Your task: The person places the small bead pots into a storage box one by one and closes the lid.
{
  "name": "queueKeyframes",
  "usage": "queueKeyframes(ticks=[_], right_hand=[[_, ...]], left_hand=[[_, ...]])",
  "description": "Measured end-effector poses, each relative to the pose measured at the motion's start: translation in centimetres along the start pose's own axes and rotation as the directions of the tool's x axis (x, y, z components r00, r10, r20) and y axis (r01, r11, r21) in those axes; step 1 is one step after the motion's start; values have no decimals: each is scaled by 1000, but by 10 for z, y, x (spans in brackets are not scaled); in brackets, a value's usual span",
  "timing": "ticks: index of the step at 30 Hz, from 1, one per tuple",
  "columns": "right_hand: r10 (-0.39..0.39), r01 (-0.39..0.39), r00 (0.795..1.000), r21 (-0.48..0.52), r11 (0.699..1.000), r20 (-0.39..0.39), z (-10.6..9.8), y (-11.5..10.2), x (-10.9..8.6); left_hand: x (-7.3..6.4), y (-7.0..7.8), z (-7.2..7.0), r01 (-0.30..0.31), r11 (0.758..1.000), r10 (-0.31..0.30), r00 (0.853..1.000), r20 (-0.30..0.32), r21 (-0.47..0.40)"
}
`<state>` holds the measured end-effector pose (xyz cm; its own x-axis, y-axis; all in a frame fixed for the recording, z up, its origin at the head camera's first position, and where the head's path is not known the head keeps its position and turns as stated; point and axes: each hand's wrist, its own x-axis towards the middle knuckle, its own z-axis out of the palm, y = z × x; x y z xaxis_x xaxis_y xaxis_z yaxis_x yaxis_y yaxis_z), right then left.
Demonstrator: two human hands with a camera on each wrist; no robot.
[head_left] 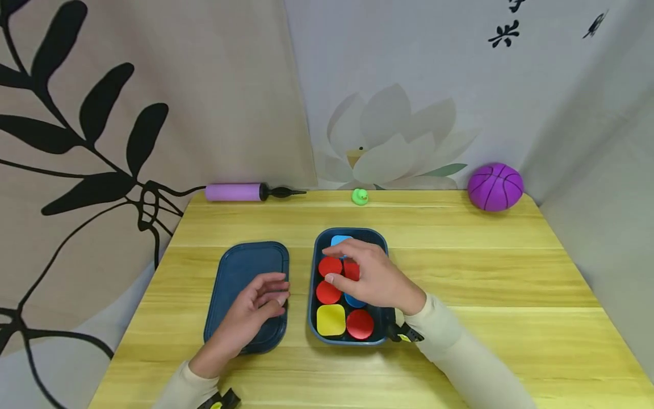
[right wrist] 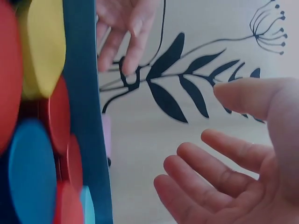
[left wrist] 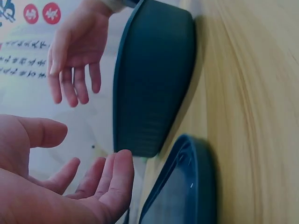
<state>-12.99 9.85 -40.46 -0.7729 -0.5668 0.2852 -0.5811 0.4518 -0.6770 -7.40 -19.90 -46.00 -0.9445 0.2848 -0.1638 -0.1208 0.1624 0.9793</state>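
A dark blue box [head_left: 347, 342] stands on the table, holding several red, blue and yellow blocks. In its near corners lie a yellow square block [head_left: 331, 320] and a red round one [head_left: 360, 324]; a light blue block [head_left: 341, 240] is at the far end, partly covered by my right hand [head_left: 375, 278]. That hand hovers over the box, its thumb apart from its relaxed fingers, nothing between them. Left of the box lies a flat dark blue lid [head_left: 232, 289]. Over the lid's right part is my left hand [head_left: 255, 309], fingers loosely bent and holding nothing. In the right wrist view a blue block [right wrist: 32, 172] shows inside the box.
Along the table's back edge sit a purple hand pump [head_left: 234, 192], a small green duck [head_left: 360, 196] and a purple ball [head_left: 495, 187] at the right. Printed curtains [head_left: 230, 102] hang right behind the wooden table [head_left: 485, 272].
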Motion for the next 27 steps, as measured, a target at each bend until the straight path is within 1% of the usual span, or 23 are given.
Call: queueKeyframes(ticks=[6,11,13,17,19,23,25,27], right_hand=[[7,-10,998,34,999,62,23,-18,8],[24,-34,992,79,996,124,45,-29,19],[39,-52,989,88,995,143,52,-32,24],[83,-105,982,123,987,171,66,-36,34],[99,-129,978,155,979,185,73,-38,39],[140,-181,964,172,968,225,88,-41,45],[172,-219,953,174,960,249,95,-42,47],[212,-270,937,192,943,277,102,-45,48]], left_hand=[[-12,0,-18,-25,998,28,999,-46,54],[-22,-2,-35,-29,996,36,996,-80,79],[-24,-2,-43,-27,996,35,995,-93,86],[-28,-3,-58,2,995,11,991,-134,102],[-31,-5,-66,17,994,0,987,-160,108],[-34,-10,-82,31,991,-1,976,-216,134],[-36,-14,-90,45,989,-9,971,-240,144],[-36,-18,-96,62,987,-22,965,-261,145]])
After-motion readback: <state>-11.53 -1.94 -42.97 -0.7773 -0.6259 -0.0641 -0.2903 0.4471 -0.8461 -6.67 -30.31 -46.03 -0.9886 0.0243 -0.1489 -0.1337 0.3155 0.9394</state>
